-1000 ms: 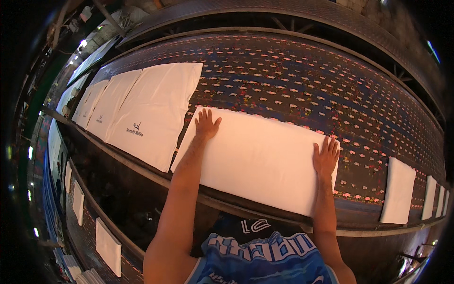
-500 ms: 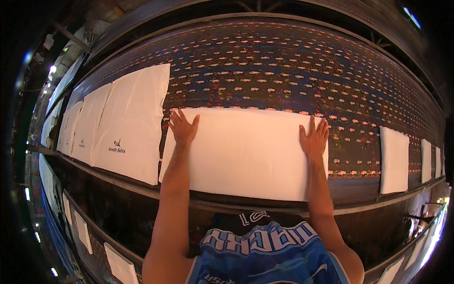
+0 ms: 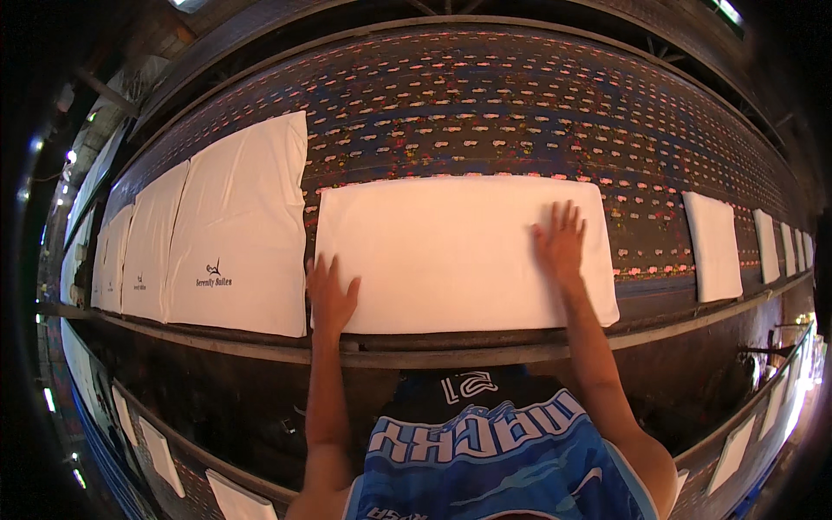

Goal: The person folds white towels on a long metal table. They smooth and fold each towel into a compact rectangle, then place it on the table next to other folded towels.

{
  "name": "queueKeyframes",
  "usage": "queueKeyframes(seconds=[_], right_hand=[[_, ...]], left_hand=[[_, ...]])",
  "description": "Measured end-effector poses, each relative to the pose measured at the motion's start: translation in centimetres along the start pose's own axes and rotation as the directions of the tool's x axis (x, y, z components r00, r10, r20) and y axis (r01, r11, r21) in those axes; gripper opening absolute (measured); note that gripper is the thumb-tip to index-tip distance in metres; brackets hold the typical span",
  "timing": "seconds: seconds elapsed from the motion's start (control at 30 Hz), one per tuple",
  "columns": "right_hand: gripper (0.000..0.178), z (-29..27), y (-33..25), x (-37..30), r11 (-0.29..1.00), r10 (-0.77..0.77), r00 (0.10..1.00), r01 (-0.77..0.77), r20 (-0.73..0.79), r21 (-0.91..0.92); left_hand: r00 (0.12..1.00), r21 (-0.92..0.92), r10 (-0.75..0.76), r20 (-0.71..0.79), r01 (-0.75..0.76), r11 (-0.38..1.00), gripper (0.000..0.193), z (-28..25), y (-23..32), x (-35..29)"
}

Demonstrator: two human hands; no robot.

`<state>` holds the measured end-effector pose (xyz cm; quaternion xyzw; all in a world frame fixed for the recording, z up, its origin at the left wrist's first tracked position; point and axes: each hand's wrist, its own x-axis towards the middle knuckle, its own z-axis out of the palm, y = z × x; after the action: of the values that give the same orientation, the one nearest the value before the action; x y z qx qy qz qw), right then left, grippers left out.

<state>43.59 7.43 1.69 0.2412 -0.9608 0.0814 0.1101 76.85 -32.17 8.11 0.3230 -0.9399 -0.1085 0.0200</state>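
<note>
- the left hand (image 3: 334, 297) now lies nearer the body, at the left edge of the folded white cloth (image 3: 451, 251), off its far left corner;
- the right hand (image 3: 562, 247) is farther in, leaving the far right corner uncovered.

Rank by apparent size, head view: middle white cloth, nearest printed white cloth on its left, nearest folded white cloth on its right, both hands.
1. Middle white cloth
2. Printed white cloth
3. Folded white cloth
4. Left hand and right hand: too alike to rank.

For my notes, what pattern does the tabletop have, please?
The dark tabletop has rows of small pinkish marks, seen in head view.
</note>
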Motion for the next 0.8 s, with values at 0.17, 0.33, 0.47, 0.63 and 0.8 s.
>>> queueKeyframes(seconds=[0.17, 0.33, 0.47, 0.63, 0.8], right_hand=[[0.08, -4.3, -14.0, -7.5, 0.945, -0.279, 0.959, 0.267, 0.041, 0.186], [0.083, -2.3, -19.2, -9.7, 0.932, -0.296, 0.951, 0.267, 0.091, 0.244], [0.082, -2.0, -19.3, -9.8, 0.934, -0.304, 0.949, 0.278, 0.089, 0.226], [0.08, -2.5, -19.8, -9.8, 0.944, -0.282, 0.952, 0.253, 0.118, 0.214], [0.079, -2.7, -19.8, -9.9, 0.947, -0.286, 0.952, 0.263, 0.109, 0.187]], left_hand=[[0.956, -0.119, -0.292, -0.019, 0.288, 0.95, 0.072, -2.9, -4.3, -7.8], [0.907, -0.165, -0.422, -0.001, 0.416, 0.894, 0.066, -2.8, -7.4, -7.4], [0.936, -0.241, -0.35, -0.028, 0.334, 0.911, 0.057, -3.5, -6.3, -7.5], [0.916, -0.329, -0.364, 0.168, 0.401, 0.855, 0.053, -3.4, -5.9, -7.2], [0.939, -0.347, -0.309, 0.152, 0.343, 0.873, 0.054, -2.9, -5.4, -7.5]])
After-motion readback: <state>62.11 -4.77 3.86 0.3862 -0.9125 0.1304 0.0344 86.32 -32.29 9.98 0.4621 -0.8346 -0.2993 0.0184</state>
